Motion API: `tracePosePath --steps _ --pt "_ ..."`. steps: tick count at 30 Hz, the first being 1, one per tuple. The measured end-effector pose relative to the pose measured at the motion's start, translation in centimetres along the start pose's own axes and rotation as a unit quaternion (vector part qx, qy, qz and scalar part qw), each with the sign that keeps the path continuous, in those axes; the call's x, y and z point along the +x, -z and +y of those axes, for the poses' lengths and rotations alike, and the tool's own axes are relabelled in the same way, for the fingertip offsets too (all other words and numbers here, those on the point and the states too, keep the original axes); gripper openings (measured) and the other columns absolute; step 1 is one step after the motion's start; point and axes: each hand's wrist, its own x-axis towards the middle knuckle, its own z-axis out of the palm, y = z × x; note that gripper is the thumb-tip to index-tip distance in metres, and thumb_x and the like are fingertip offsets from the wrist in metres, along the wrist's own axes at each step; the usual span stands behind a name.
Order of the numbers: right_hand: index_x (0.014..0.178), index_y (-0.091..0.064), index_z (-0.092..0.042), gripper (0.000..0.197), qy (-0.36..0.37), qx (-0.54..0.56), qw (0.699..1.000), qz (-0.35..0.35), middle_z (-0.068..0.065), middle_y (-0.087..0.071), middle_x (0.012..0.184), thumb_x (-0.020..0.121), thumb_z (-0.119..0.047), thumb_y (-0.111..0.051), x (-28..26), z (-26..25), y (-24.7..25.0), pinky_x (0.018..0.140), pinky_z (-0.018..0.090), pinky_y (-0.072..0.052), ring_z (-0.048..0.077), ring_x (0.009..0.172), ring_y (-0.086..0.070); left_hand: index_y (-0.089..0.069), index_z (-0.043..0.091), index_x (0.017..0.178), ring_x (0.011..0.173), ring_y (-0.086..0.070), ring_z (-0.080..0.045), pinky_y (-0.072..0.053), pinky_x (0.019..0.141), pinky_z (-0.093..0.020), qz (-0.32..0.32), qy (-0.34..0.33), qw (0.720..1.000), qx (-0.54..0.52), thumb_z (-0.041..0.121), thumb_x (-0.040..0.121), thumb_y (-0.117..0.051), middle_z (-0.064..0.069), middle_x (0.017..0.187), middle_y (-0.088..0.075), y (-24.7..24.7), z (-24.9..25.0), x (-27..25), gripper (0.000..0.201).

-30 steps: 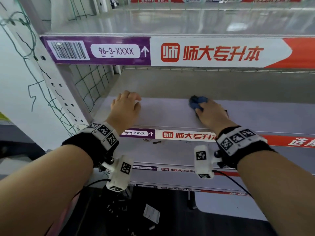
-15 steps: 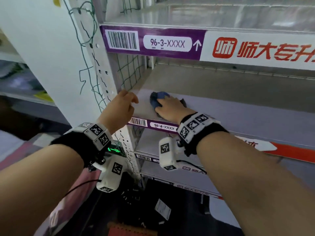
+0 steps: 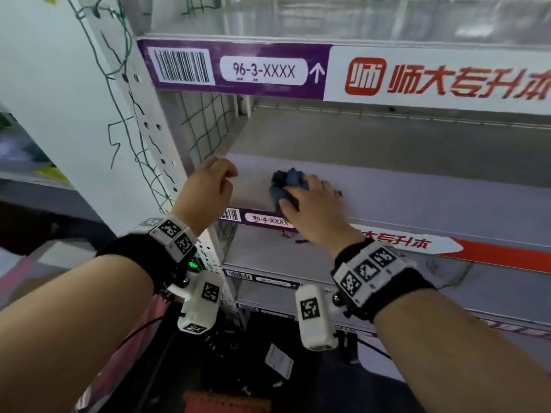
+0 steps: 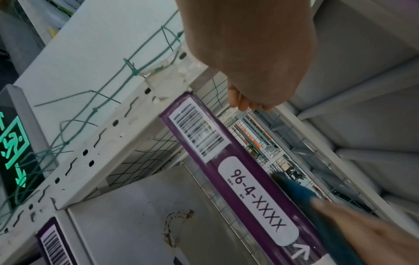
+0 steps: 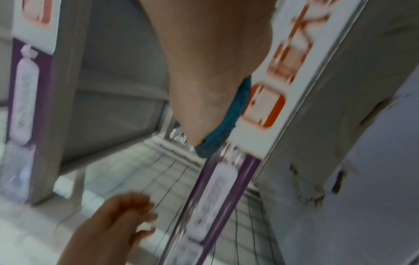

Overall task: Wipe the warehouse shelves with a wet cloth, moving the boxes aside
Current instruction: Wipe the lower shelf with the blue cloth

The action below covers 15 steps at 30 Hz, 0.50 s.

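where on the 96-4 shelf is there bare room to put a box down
Bare room: the shelf right of the right hand, from the front label strip back to the rear edge. Crowded: the left end, where the cloth sits under that hand and the left hand hovers by the netted post.

A green exit sign glows beside the white upright (green netting tied on).

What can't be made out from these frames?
- Right hand fingertips: head view, hidden by the blue cloth.
- Left hand contact with the shelf: the hand's own back hides it.
- Small print under the 96-4-XXXX label: too small.
- Right wrist view: motion blur smears the labels.
- Shelf's right end: cut off by the frame edge.
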Motion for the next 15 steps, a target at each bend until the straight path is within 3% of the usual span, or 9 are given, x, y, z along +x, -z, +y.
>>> tracePosePath --steps 2,5,7,9,10,12,13,15 --pt "0.128 -0.056 -0.018 0.041 -0.068 0.001 0.998 0.008 0.012 -0.043 0.138 0.098 -0.039 -0.038 -0.3 3.3 0.7 0.101 0.04 -0.037 0.033 0.12 -0.044 -0.059 0.002 0.101 0.081 -0.053 -0.018 -0.042 0.076 -0.027 -0.001 0.01 1.0 -0.01 -0.003 0.087 -0.044 -0.01 0.107 -0.055 -0.2 0.2 0.2 0.021" --pt "0.122 -0.056 -0.007 0.034 -0.149 0.017 0.989 0.02 0.018 -0.052 0.128 0.099 -0.026 -0.039 0.5 5.7 2.6 0.088 0.036 -0.043 0.036 0.111 -0.052 -0.059 0.002 0.101 0.081 -0.057 -0.022 -0.043 0.076 -0.027 0.006 0.013 1.0 -0.013 -0.003 0.086 -0.044 -0.012 0.107 -0.056 -0.1 0.4 0.2 0.022" --pt "0.117 -0.056 -0.003 0.031 -0.155 0.057 0.984 0.071 0.021 -0.058 0.119 0.1 -0.022 -0.037 1.5 4.4 3.8 0.08 0.034 -0.043 0.037 0.106 -0.056 -0.059 0.002 0.1 0.082 -0.056 -0.022 -0.043 0.075 -0.028 0.013 0.011 1.0 -0.018 -0.003 0.086 -0.043 -0.011 0.105 -0.057 0.4 0.3 0.0 0.022" --pt "0.124 -0.053 -0.009 0.036 -0.108 0.096 0.984 0.103 0.022 -0.054 0.126 0.101 -0.029 -0.034 2.6 0.9 4.2 0.086 0.036 -0.042 0.038 0.113 -0.053 -0.059 0.003 0.1 0.083 -0.055 -0.02 -0.042 0.076 -0.027 0.021 0.012 1.0 -0.016 -0.004 0.086 -0.043 -0.01 0.104 -0.057 1.0 0.2 -0.4 0.022" --pt "0.134 -0.047 -0.016 0.041 -0.068 0.099 0.99 0.072 0.022 -0.045 0.139 0.101 -0.036 -0.032 3.2 -1.2 3.8 0.096 0.039 -0.04 0.038 0.124 -0.045 -0.06 0.003 0.1 0.085 -0.055 -0.021 -0.042 0.077 -0.027 0.025 0.011 1.0 -0.008 -0.004 0.086 -0.044 -0.01 0.104 -0.057 1.4 0.1 -0.5 0.022" --pt "0.148 -0.024 -0.031 0.051 0.01 0.058 0.996 -0.07 0.013 -0.009 0.159 0.1 -0.048 -0.023 3.9 -5.0 2.0 0.114 0.052 -0.017 0.038 0.144 -0.012 -0.06 0.002 0.1 0.089 -0.056 -0.025 -0.042 0.079 -0.029 0.028 0.011 1.0 0.008 -0.003 0.085 -0.044 -0.012 0.105 -0.058 2.0 -0.1 -0.8 0.022" --pt "0.15 -0.016 -0.036 0.053 0.036 0.02 0.991 -0.124 0.007 0.005 0.161 0.099 -0.051 -0.019 4.1 -6.3 1.0 0.115 0.059 -0.004 0.037 0.146 0.002 -0.06 0.002 0.099 0.091 -0.056 -0.027 -0.043 0.08 -0.031 0.028 0.012 0.999 0.013 -0.003 0.085 -0.044 -0.014 0.106 -0.058 2.3 -0.1 -0.8 0.022" --pt "0.15 -0.014 -0.04 0.052 0.069 -0.04 0.988 -0.136 0.0 0.011 0.161 0.099 -0.052 -0.016 4.6 -7.1 -0.3 0.111 0.065 0.007 0.033 0.146 0.012 -0.06 0.001 0.099 0.091 -0.057 -0.029 -0.043 0.081 -0.033 0.03 0.016 0.999 0.018 -0.003 0.085 -0.044 -0.015 0.105 -0.059 3.0 -0.3 -0.8 0.022"
